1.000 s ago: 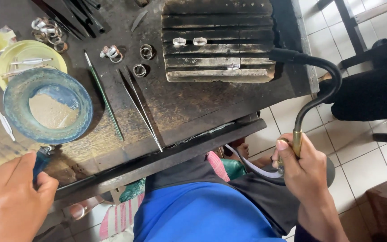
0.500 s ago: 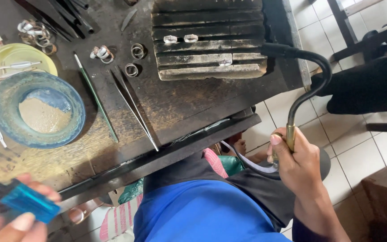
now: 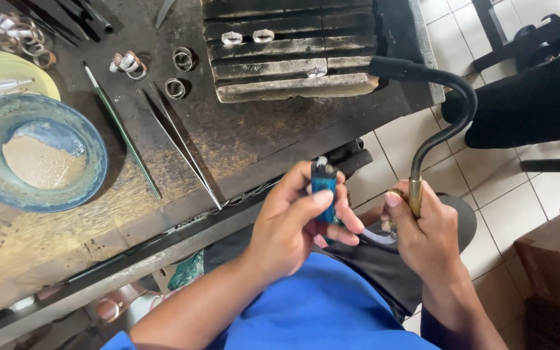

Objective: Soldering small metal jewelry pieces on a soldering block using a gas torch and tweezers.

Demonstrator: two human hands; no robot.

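While left hand (image 3: 293, 223) grips blue lighter (image 3: 323, 194) upright, thumb on top, right hand (image 3: 426, 230) clasps torch (image 3: 439, 123) stem just beside; nozzle curves up over counter (image 3: 241, 142) edge.

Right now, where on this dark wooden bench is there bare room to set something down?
Bare wood lies along the near edge of the dark wooden bench, between the long steel tweezers and the charred grooved block. The left is crowded: blue ceramic dish, green-handled brush, metal rings.
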